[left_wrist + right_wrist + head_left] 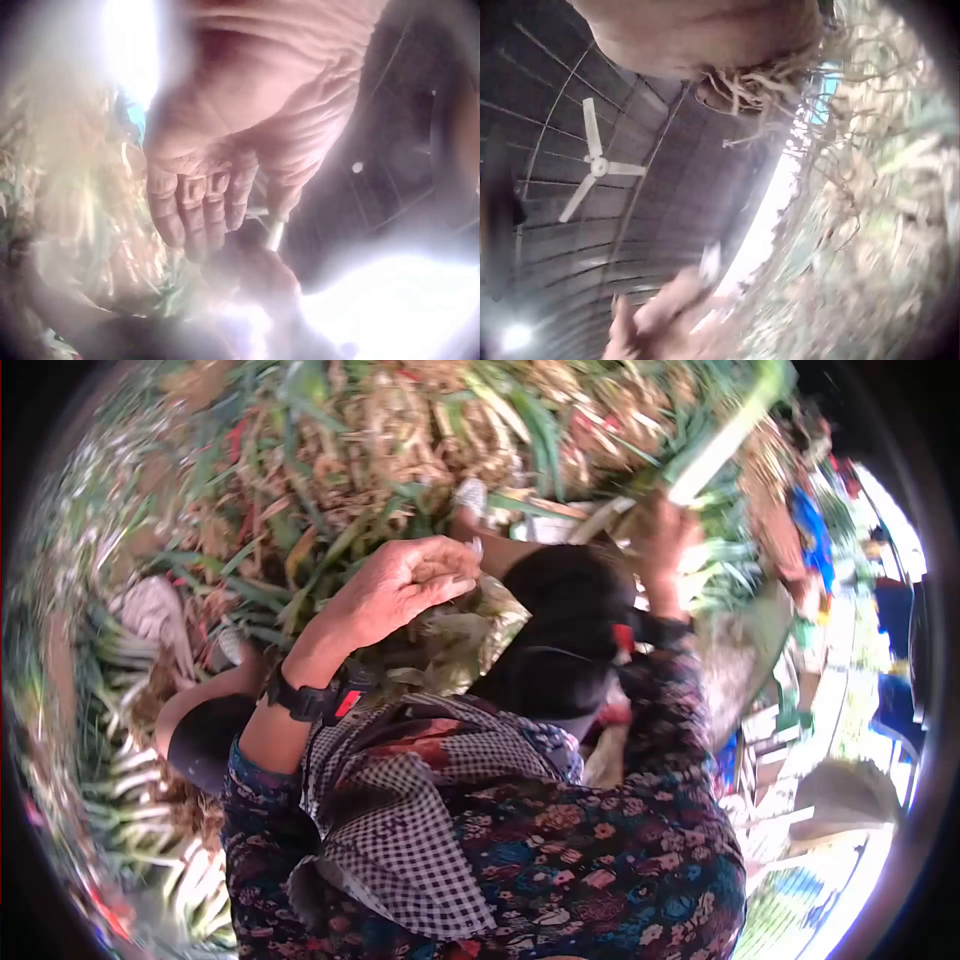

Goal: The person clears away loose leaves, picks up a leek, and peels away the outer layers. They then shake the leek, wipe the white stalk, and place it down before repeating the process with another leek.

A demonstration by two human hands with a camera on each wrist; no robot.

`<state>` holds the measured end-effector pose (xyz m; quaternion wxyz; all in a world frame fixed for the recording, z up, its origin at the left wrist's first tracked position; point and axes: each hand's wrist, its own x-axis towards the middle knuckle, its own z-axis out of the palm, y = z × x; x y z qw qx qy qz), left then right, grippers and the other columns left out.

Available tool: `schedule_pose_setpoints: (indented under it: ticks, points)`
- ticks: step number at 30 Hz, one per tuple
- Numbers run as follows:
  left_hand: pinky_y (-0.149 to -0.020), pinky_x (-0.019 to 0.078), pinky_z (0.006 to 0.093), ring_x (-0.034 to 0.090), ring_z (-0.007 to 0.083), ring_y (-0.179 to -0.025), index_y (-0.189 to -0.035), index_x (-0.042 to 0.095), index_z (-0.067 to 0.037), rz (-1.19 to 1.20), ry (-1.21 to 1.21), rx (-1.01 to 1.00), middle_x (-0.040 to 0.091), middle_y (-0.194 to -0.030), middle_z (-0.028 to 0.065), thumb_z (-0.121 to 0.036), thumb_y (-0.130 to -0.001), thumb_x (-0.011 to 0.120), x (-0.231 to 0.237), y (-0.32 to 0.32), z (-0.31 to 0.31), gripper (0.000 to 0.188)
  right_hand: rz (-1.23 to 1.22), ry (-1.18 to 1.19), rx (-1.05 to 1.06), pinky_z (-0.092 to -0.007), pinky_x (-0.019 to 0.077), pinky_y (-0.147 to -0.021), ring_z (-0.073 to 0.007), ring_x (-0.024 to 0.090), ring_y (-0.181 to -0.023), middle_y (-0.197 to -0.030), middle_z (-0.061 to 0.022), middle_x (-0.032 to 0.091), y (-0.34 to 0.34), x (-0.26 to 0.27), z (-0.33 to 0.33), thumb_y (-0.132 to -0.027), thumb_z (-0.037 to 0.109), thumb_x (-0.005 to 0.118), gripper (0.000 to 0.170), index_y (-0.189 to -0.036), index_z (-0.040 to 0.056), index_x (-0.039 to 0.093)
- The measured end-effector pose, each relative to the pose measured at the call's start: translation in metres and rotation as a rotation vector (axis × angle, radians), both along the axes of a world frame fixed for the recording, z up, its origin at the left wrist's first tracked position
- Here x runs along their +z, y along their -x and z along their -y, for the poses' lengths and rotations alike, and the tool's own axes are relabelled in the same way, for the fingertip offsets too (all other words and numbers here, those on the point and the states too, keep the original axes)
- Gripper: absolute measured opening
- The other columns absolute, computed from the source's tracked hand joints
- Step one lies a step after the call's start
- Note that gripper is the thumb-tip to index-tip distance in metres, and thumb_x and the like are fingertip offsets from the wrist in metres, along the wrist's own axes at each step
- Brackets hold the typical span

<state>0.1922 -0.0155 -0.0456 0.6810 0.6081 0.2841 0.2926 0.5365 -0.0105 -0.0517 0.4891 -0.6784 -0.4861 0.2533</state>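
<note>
My left hand [410,588] is held over the lap, fingers bent and thumb close to them, pinching a small pale object [476,545] that sticks out at the fingertips. In the left wrist view that object [277,234] shows beside the thumb of the left hand [225,142]. To the right, my blurred right hand [668,550] grips a long leek-like stalk [725,445] near its lower end, its green part pointing up and right. Stringy roots [761,90] hang from the right hand [705,34] in the right wrist view. The two hands are apart.
Piled stalks with dry roots [400,435] cover the ground ahead, and more white-stemmed stalks [135,760] lie at the left. A pale cloth [155,615] lies near the left knee. A blue item [812,540] is at the right. A ceiling fan [598,166] hangs overhead.
</note>
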Motion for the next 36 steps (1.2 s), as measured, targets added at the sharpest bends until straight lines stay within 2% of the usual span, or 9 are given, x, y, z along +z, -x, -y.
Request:
schedule_pose_setpoints:
  ticks: [3,5,7,11,12,17,21,29,36]
  points:
    - [-0.087,0.0492,0.0289,0.061,0.0119,-0.097,-0.111,0.062,-0.001,-0.306,-0.158,0.053,0.067,-0.101,0.0055,-0.014,-0.089,0.063,-0.017,0.022,-0.011,0.026,0.682,0.197,-0.037,-0.0436,0.0343,-0.096,-0.0274,0.047,-0.110,-0.112,-0.0055,0.054,-0.065,0.008,0.033,-0.082,0.017,0.057,0.047,-0.128,0.0129,0.050]
    - [-0.082,0.0503,0.0273,0.063,0.0110,-0.090,-0.106,0.064,0.000,-0.177,-0.114,0.070,0.068,-0.097,0.0056,-0.018,-0.089,0.064,-0.021,0.011,-0.013,0.024,-0.458,0.150,-0.156,-0.0423,0.0248,-0.108,-0.0248,0.037,-0.131,-0.142,-0.0063,0.040,-0.003,0.053,0.063,-0.095,0.035,0.045,0.050,-0.141,0.0168,0.038]
    - [-0.075,0.0527,0.0268,0.065,0.0139,-0.085,-0.109,0.063,-0.001,-0.230,-0.340,-0.008,0.067,-0.090,0.0060,-0.027,-0.091,0.061,-0.033,-0.021,-0.026,0.031,-0.377,0.141,-0.144,-0.0386,0.0271,-0.106,-0.0247,0.044,-0.125,-0.142,-0.0085,0.041,0.029,0.058,0.074,-0.097,0.038,0.042,0.051,-0.140,0.0135,0.038]
    - [-0.072,0.0577,0.0359,0.064,0.0275,-0.092,-0.124,0.050,0.001,0.347,0.352,0.000,0.060,-0.107,0.0162,-0.047,-0.095,0.048,-0.007,-0.090,-0.021,0.057,-0.875,0.204,0.540,-0.0180,0.0426,-0.055,-0.0054,0.051,-0.069,-0.089,0.0018,0.052,0.069,0.052,0.094,-0.098,0.039,0.043,0.046,-0.130,0.0070,0.044]
    - [-0.074,0.0580,0.0376,0.063,0.0294,-0.094,-0.127,0.045,0.003,0.440,0.427,0.003,0.059,-0.107,0.0183,-0.048,-0.094,0.049,0.003,-0.098,-0.024,0.061,-0.720,0.208,0.120,-0.0157,0.0236,-0.033,-0.0018,0.034,-0.049,-0.075,0.0046,0.039,0.124,0.064,0.099,-0.098,0.038,0.045,0.044,-0.125,0.0039,0.045]
    - [-0.034,0.0433,0.0252,0.049,0.0120,-0.045,-0.110,0.040,-0.003,0.574,0.571,0.389,0.050,-0.074,0.0045,-0.028,-0.096,0.052,-0.001,-0.089,-0.044,0.031,-0.796,0.404,0.594,-0.0195,0.0256,-0.028,-0.0043,0.033,-0.039,-0.071,0.0004,0.046,0.182,0.034,0.104,-0.097,0.033,0.050,0.039,-0.118,0.0002,0.046]
    - [-0.030,0.0355,0.0216,0.041,0.0067,-0.039,-0.129,0.039,-0.010,0.682,0.502,0.784,0.052,-0.067,0.0025,-0.028,-0.093,0.057,0.021,0.031,-0.028,0.044,-0.514,0.483,0.939,-0.0230,0.0416,-0.069,-0.0097,0.051,-0.079,-0.090,-0.0039,0.057,0.217,0.027,0.076,-0.095,0.042,0.049,0.049,-0.117,-0.0025,0.050]
    - [-0.036,0.0388,0.0198,0.045,0.0089,-0.045,-0.093,0.048,-0.011,0.702,0.069,1.380,0.055,-0.072,0.0040,-0.022,-0.096,0.048,0.049,0.306,0.008,0.011,-0.323,0.603,0.963,-0.0259,0.0494,-0.059,-0.0125,0.057,-0.070,-0.081,-0.0061,0.059,0.279,-0.037,0.023,-0.096,0.022,0.048,0.027,-0.110,-0.0005,0.052]
    - [-0.063,0.0451,0.0302,0.055,0.0189,-0.075,-0.128,0.048,-0.003,-0.796,-0.038,1.900,0.060,-0.097,0.0072,-0.020,-0.090,0.054,-0.008,0.608,0.145,0.042,-0.242,0.704,0.941,-0.0266,0.0504,-0.062,-0.0137,0.059,-0.064,-0.078,-0.0074,0.062,0.297,-0.082,0.010,-0.093,0.014,0.050,0.020,-0.105,-0.0013,0.056]
